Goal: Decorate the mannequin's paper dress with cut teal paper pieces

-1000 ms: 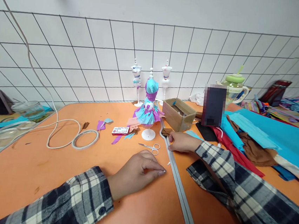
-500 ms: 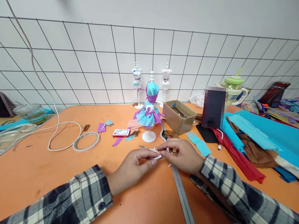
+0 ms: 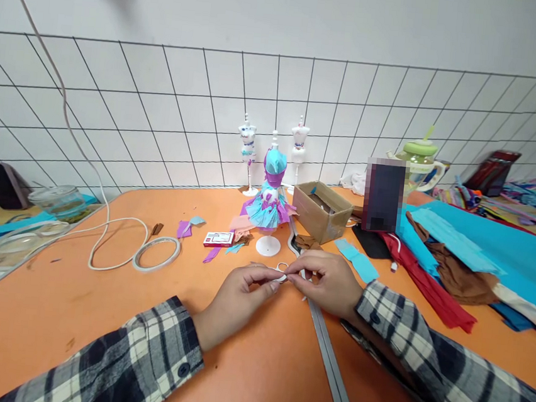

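My left hand (image 3: 240, 296) and my right hand (image 3: 329, 283) meet fingertip to fingertip over the orange table (image 3: 95, 323). Both are closed in a pinch on a small white piece (image 3: 282, 278), too small to name. Just behind the fingers lie small scissors (image 3: 277, 266), partly hidden. Behind those stands a little mannequin in a turquoise and purple paper dress (image 3: 270, 201). Both arms wear plaid sleeves.
Two bare white mannequins (image 3: 248, 142) stand by the wire grid. A cardboard box (image 3: 321, 214), a blue paper strip (image 3: 357, 259) and piled fabric (image 3: 456, 257) lie right. A tape ring (image 3: 156, 253), white cable (image 3: 103, 242), red-white packet (image 3: 218, 238) and paper scraps lie left. A metal seam (image 3: 328, 358) joins the tables.
My right hand left the table's seam and came in to meet my left hand, which moved up toward the scissors. Both now pinch the small white piece.
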{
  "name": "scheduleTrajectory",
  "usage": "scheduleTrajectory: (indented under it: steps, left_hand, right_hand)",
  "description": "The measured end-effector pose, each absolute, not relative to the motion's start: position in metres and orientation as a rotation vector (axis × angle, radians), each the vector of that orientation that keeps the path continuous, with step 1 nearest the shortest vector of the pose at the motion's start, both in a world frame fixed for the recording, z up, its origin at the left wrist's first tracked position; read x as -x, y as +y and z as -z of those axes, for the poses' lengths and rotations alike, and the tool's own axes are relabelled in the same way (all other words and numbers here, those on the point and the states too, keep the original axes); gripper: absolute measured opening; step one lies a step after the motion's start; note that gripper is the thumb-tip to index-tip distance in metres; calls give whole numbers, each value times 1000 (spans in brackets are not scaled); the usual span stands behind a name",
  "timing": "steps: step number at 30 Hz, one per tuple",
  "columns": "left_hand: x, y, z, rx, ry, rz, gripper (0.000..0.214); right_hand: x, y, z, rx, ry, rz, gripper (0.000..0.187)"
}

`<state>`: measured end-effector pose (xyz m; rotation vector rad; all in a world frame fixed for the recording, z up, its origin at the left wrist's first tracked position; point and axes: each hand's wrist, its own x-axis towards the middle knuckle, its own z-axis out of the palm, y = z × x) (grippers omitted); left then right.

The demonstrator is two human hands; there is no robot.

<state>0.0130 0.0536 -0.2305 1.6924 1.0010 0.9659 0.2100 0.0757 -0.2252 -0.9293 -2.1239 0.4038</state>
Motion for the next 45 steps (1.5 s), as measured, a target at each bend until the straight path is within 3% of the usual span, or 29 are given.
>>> scheduleTrajectory:
  steps: [10,14,18,24,31,37,45]
  left_hand:
    - [-12,56,234,-1713,960,-913,23]
    - [-9,54,234,-1656,957,-903,22]
    - [2,53,233,-1628,948,-906,20]
    - [14,61,230,-1550,1096,-957,16]
    - [10,59,234,-1568,1065,-1041,28]
    - [14,65,233,-1528,1281,-1176,30]
    - [18,66,237,-1426,999,-1180,40]
  right_hand:
    - [-206,69,228,955,-2268,106,11]
    - [-200,65,233,957,-2227,151,11]
    - [-184,64,238,954,-2187,-33,6]
    - [-156,73,241,1075,-1783,-833,1]
    - [-166,76,240,1064,-1549,-1188,16]
    - [-181,80,246,1135,-1478,-1194,22]
    - [-183,69,239,1003,-1770,-861,5]
